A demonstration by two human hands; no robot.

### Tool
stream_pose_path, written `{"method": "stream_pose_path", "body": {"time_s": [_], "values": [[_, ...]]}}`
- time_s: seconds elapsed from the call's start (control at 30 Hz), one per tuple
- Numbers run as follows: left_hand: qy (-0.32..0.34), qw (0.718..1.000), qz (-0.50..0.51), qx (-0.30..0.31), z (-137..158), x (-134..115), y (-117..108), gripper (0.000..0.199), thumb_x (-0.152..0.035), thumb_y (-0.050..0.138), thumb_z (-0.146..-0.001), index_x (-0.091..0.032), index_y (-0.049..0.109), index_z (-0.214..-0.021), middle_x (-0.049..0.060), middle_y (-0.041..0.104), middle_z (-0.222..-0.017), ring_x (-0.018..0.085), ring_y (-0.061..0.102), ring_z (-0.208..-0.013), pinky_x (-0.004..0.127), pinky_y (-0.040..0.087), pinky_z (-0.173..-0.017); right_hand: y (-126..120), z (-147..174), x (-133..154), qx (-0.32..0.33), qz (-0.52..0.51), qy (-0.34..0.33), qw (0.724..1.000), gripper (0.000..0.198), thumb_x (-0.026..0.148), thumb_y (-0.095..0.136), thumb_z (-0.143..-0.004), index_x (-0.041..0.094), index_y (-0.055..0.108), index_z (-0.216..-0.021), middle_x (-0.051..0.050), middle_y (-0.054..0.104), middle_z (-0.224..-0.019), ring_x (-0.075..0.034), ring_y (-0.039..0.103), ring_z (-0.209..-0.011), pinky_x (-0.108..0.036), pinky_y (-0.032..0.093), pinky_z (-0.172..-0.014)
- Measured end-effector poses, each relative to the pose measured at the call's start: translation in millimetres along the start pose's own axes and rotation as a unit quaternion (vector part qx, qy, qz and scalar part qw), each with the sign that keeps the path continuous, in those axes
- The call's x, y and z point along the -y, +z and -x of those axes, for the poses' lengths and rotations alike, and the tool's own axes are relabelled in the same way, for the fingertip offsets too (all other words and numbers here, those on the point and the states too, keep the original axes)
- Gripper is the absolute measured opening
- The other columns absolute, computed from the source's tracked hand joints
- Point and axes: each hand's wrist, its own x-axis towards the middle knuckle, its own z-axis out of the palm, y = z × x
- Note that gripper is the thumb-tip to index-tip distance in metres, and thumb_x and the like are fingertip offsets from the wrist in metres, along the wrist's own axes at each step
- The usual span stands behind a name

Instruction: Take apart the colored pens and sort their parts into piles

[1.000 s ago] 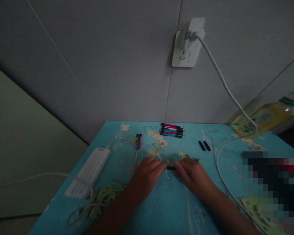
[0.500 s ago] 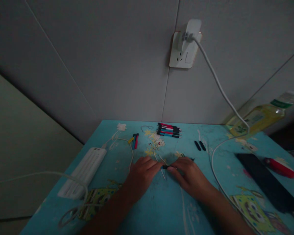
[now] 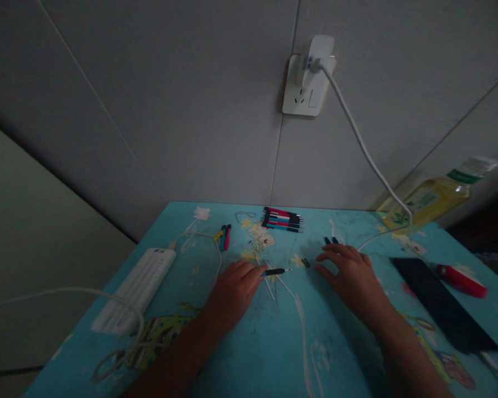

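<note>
My left hand is closed on a pen with a blue barrel, a black grip and a metal tip that points right. Its barrel end is hidden in my fingers. To the right, my right hand hovers over the table, fingers apart and nothing in them. Just left of its fingertips lie small dark pieces. Two black grip-like pieces show partly behind that hand. Thin white sticks lie beneath the pen. Farther back is a row of assembled pens, red, blue and black.
Blue and red barrels lie at the left, near a white power strip and its cable. Rightward are a black flat device, a red object and a bottle of yellow liquid. A charger cable hangs from the wall socket.
My right hand has let go of the pen and moved right, its fingers opening. The pen stays in my left hand, its grip and tip now exposed. The view has shifted slightly.
</note>
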Motion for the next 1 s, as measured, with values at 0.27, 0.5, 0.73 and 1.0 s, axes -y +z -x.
{"method": "stream_pose_path", "body": {"time_s": [0.27, 0.5, 0.73, 1.0], "values": [[0.004, 1.0, -0.01, 0.007, 2, 3, 2, 0.025, -0.023, 0.047, -0.101, -0.018, 0.064, -0.119, 0.006, 0.067, -0.091, 0.019, 0.062, -0.085, 0.035, 0.054, -0.078, 11, 2, 6, 0.012, 0.042, 0.011, 0.999, 0.015, 0.031, 0.062, -0.089, 0.025, 0.075, -0.094, -0.011, 0.067, -0.119, -0.034, 0.059, -0.11, -0.053, 0.043, -0.088], [0.008, 1.0, -0.024, 0.016, 2, 2, 3, 0.024, -0.023, 0.047, -0.101, -0.017, 0.064, -0.118, 0.006, 0.067, -0.088, 0.02, 0.062, -0.083, 0.036, 0.055, -0.076, 10, -2, 9, 0.012, 0.003, 0.011, 1.0, 0.016, 0.025, 0.059, -0.091, 0.024, 0.075, -0.09, -0.01, 0.069, -0.115, -0.033, 0.062, -0.108, -0.052, 0.046, -0.088], [-0.004, 1.0, -0.011, 0.004, -1, 0, -1, 0.024, -0.023, 0.046, -0.102, -0.018, 0.064, -0.118, 0.006, 0.068, -0.091, 0.019, 0.063, -0.085, 0.035, 0.055, -0.078, -6, -3, 48, 0.005, -0.34, 0.029, 0.94, 0.02, 0.036, 0.056, -0.095, 0.023, 0.072, -0.098, -0.006, 0.073, -0.101, -0.022, 0.067, -0.093, -0.033, 0.053, -0.079], [-0.006, 1.0, -0.011, 0.01, 0, -1, -2, 0.025, -0.023, 0.046, -0.102, -0.017, 0.063, -0.119, 0.006, 0.068, -0.093, 0.02, 0.063, -0.088, 0.037, 0.055, -0.08, -2, 1, 66, 0.03, -0.423, 0.048, 0.904, 0.016, 0.033, 0.062, -0.092, 0.024, 0.073, -0.099, -0.004, 0.073, -0.1, -0.019, 0.064, -0.089, -0.03, 0.051, -0.078]]}}
